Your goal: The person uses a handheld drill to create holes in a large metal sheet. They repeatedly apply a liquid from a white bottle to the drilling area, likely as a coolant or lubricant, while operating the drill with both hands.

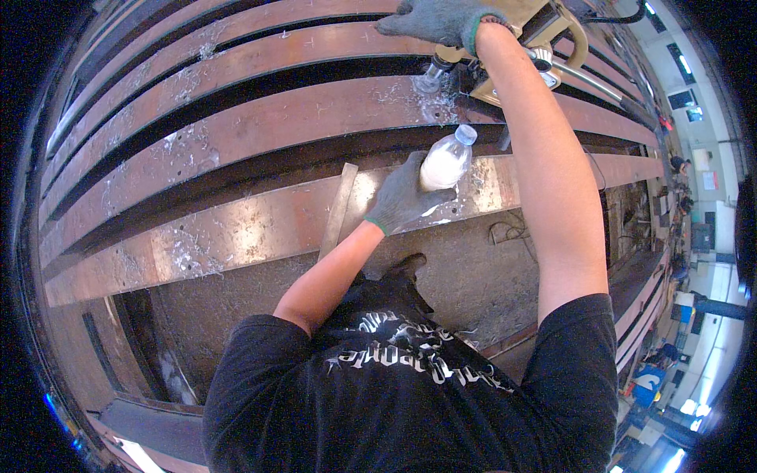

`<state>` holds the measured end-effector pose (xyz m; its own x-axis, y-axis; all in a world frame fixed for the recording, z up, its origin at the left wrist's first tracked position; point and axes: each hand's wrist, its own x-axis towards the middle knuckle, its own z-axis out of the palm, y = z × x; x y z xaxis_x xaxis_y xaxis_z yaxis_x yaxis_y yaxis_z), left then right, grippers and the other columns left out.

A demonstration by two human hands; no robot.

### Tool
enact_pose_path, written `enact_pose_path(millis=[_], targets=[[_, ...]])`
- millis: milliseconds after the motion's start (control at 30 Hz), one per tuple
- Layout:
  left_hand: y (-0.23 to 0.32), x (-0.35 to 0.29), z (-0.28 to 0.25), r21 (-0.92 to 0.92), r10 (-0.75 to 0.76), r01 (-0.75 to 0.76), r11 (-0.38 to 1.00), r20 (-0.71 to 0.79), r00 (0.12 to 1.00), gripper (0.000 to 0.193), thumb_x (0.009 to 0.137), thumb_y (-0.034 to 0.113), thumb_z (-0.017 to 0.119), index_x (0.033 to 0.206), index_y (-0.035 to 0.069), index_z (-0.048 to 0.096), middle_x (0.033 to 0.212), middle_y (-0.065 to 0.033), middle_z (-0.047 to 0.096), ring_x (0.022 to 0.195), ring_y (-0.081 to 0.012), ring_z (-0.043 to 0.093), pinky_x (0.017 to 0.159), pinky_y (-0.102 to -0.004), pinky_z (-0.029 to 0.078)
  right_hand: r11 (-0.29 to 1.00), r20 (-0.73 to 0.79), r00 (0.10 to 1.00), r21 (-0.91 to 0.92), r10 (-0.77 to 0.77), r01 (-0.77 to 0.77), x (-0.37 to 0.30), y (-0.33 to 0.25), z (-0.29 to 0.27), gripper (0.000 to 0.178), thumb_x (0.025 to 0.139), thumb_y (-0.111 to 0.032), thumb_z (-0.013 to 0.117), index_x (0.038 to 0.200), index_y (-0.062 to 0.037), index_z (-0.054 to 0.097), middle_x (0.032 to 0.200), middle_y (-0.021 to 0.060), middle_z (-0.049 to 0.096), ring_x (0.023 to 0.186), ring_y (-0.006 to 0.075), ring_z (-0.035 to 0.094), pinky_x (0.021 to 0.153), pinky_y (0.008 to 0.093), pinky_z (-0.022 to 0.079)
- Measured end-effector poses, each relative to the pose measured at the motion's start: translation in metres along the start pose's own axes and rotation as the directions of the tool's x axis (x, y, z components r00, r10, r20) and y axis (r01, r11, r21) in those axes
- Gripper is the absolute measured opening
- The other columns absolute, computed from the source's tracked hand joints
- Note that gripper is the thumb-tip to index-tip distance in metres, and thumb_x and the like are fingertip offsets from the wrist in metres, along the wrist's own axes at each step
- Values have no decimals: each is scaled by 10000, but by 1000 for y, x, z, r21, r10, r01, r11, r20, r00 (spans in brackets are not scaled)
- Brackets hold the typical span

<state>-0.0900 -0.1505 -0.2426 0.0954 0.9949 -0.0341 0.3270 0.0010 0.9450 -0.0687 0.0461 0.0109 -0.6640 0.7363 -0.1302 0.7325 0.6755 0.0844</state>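
Observation:
My left hand (400, 191), in a grey knit glove with a green cuff, is closed around a clear plastic bottle (446, 164). The bottle tilts up and to the right, has a pale blue cap and holds whitish liquid. My right hand (445, 22), gloved the same way, reaches to the top edge beside a beige drilling machine (552, 35). Its thumb points left; the other fingers are partly cut off by the frame, so their grip cannot be made out. Below that hand, the machine's drill tool (434, 76) meets a rust-brown steel beam (315, 110) amid metal shavings.
Several long steel beams lie side by side with dark gaps between them. A flat metal bar (339, 206) leans across the nearest beam (252, 229), which carries shavings and wet patches. A thin cable (512, 230) loops near my right arm. People and workshop equipment stand at the far right.

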Motion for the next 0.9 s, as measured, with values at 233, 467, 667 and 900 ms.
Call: enact_pose_path(millis=[233, 467, 667, 900], targets=[[-3, 2, -2, -6, -84, 85, 996, 42, 996, 874, 765, 544, 850, 1375, 21, 505, 1269, -246, 679, 1187, -405, 661, 991, -480, 518, 998, 22, 1000, 55, 4, -6, -9, -6, -9, 663, 934, -621, 518, 1074, -29, 782, 1136, 235, 734, 1084, 396, 692, 979, 468, 514], [-13, 11, 6, -278, -228, 232, 932, 44, 973, 719, 855, 595, 721, 1232, -13, 648, 1149, -230, 730, 1070, -344, 719, 933, -434, 535, 996, 15, 998, 75, 54, -55, -3, -4, 0, 658, 938, -612, 530, 1139, -32, 766, 1189, 230, 725, 1123, 396, 682, 995, 468, 508], [-15, 14, 10, -162, -279, 291, 943, 96, 956, 694, 890, 618, 646, 1166, -15, 701, 1051, -205, 755, 988, -347, 736, 892, -429, 538, 992, 26, 997, 107, 67, -69, -2, -7, 1, 649, 933, -601, 545, 1150, -30, 763, 1182, 231, 727, 1120, 394, 685, 990, 467, 509], [-26, 21, 15, -271, -309, 360, 893, 213, 927, 673, 886, 588, 673, 1169, -21, 700, 1040, -186, 754, 950, -302, 738, 851, -403, 553, 987, 41, 996, 134, 79, -84, -1, -6, 1, 626, 930, -588, 568, 1130, -30, 768, 1163, 227, 735, 1102, 389, 692, 967, 464, 517]])
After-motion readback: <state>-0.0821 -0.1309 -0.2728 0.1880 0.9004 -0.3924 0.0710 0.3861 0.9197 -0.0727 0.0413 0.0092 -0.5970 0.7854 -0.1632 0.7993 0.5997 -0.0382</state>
